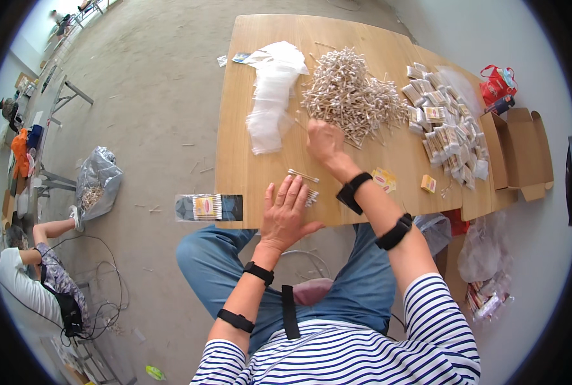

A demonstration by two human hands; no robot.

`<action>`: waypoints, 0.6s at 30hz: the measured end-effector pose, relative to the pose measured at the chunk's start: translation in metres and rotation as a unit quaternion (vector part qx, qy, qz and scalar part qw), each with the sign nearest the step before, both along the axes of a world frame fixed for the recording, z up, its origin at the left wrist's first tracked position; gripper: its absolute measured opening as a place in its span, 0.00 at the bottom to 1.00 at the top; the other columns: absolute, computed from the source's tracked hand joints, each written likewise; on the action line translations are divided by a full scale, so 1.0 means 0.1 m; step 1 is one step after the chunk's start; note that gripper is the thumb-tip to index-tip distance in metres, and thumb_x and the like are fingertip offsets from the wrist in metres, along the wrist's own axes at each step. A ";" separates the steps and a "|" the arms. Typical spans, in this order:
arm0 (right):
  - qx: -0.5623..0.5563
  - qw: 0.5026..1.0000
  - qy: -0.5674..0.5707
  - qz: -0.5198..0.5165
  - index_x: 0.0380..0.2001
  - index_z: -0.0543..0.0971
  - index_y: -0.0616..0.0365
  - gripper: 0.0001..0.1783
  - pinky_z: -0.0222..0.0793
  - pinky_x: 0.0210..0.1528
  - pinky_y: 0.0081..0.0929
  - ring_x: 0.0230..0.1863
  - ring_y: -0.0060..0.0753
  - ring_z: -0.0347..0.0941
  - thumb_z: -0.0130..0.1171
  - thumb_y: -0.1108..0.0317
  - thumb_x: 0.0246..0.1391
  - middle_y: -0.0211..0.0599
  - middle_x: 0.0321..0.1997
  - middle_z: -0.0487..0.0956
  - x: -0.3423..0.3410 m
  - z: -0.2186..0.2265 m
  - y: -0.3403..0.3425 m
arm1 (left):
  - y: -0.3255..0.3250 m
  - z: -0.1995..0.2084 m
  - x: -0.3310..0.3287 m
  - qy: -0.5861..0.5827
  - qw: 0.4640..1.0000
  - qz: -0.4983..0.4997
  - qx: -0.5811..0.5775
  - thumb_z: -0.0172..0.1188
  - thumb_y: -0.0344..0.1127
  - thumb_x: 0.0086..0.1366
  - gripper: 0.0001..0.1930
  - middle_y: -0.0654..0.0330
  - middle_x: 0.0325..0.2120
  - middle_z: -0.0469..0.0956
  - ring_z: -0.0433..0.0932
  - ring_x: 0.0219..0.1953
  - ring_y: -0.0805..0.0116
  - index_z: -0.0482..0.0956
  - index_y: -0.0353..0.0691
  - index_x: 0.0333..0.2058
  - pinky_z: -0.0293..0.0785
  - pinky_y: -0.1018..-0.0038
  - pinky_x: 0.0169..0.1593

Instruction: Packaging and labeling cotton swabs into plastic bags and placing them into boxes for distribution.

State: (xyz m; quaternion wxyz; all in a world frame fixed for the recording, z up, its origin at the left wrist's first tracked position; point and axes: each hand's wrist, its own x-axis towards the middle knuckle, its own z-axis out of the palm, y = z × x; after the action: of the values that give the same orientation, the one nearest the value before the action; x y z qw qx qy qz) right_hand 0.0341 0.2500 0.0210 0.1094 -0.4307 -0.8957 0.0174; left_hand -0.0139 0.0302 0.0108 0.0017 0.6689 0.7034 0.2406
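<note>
Before the cotton swab pile (349, 93), the left hand (287, 210) lies flat, fingers extended, beside a small swab bunch (312, 197); the right hand (325, 140) curls at the pile's near edge, whether gripping I cannot tell

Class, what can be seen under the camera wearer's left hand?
White cotton swabs show beside the left hand, between index finger and thumb. Whatever lies beneath the palm and fingers is covered.
</note>
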 end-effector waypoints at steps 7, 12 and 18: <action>-0.048 0.996 0.069 0.025 0.31 0.78 0.57 0.04 0.77 0.36 0.47 0.35 0.53 0.82 0.59 0.71 0.51 0.48 0.35 0.81 0.84 0.04 -0.59 | -0.01 -0.02 -0.01 0.008 1.000 0.004 0.009 0.67 0.70 0.45 0.50 0.59 0.64 0.67 0.61 0.70 0.60 0.71 0.42 0.60 0.50 0.51 0.72; -0.073 0.992 0.089 -0.043 0.35 0.78 0.57 0.07 0.77 0.39 0.48 0.39 0.55 0.81 0.60 0.67 0.53 0.47 0.39 0.80 0.97 0.10 -0.51 | 0.00 0.03 0.01 0.025 1.000 0.000 0.008 0.67 0.70 0.45 0.49 0.59 0.64 0.67 0.61 0.70 0.60 0.71 0.42 0.60 0.50 0.51 0.72; -0.087 0.984 0.133 -0.084 0.33 0.78 0.57 0.06 0.75 0.44 0.47 0.42 0.54 0.78 0.59 0.67 0.54 0.45 0.39 0.79 0.73 0.10 -0.55 | -0.01 0.03 0.01 0.027 1.000 0.002 0.003 0.67 0.69 0.47 0.48 0.58 0.65 0.67 0.60 0.70 0.59 0.70 0.42 0.60 0.50 0.52 0.72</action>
State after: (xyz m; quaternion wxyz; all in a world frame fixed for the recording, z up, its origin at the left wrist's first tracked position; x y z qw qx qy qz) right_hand 0.1076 0.1947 0.0309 0.1907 -0.5057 -0.8291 0.1430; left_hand -0.0129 0.0290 0.0140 -0.0198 0.6738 0.7036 0.2250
